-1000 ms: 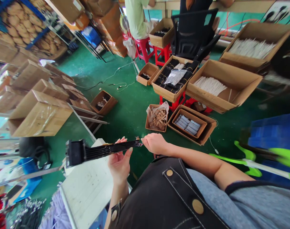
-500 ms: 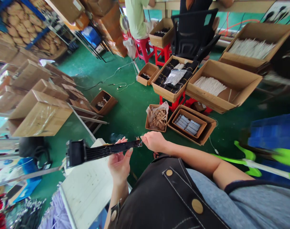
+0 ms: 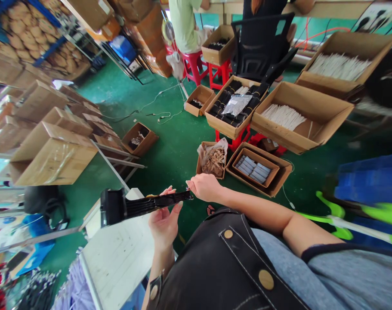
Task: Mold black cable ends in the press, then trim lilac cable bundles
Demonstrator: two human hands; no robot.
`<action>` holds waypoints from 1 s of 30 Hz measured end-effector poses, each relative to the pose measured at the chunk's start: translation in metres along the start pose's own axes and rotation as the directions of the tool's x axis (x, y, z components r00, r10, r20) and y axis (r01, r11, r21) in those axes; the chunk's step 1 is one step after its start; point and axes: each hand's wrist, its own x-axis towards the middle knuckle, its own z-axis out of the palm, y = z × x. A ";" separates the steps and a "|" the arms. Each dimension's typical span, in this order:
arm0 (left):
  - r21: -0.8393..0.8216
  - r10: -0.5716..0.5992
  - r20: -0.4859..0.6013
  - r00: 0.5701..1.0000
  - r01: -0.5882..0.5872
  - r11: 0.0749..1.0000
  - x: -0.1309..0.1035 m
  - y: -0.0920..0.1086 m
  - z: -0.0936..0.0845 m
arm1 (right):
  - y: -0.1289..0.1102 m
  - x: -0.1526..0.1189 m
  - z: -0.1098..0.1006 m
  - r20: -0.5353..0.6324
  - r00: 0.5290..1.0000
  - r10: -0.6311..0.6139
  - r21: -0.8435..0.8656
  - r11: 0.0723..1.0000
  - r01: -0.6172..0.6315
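A flat bundle of black cables [image 3: 139,206] with a blocky black end [image 3: 112,207] lies across my left hand [image 3: 164,221]. The thumb and fingers of that hand close around the bundle near its right end, palm up. The blocky end sticks out to the left, above the white tabletop [image 3: 121,254]. At the bundle's other end, small pinkish or coppery tips show. My right hand [image 3: 206,188] is closed, thumb and forefinger pinched right beside those tips. What it pinches is too small to make out.
On the floor ahead stand a carton of tan strips [image 3: 200,165] and nested cartons of grey rolls [image 3: 276,189]. Larger cartons [image 3: 331,129] rest on red stools beyond. Two people sit at a bench. Stacked cartons [image 3: 69,159] fill the left; blue crates [image 3: 370,176] stand right.
The cable bundle and its blocky end have shifted a little to the right. My right hand has moved slightly up and left, still pinched beside the bundle's tips.
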 end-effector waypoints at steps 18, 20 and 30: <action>0.068 0.031 -0.003 0.999 -0.031 0.997 0.001 -0.005 -0.003 | 0.002 0.003 0.003 -0.013 1.000 0.005 -0.020 1.000 -0.005; 0.057 0.026 -0.003 1.000 -0.026 0.998 0.000 -0.004 -0.003 | 0.003 0.004 0.002 -0.014 1.000 0.005 -0.023 1.000 -0.005; 0.062 0.048 -0.019 0.999 -0.047 0.997 0.001 -0.003 -0.003 | 0.005 -0.001 0.006 0.000 1.000 -0.009 -0.045 0.999 0.009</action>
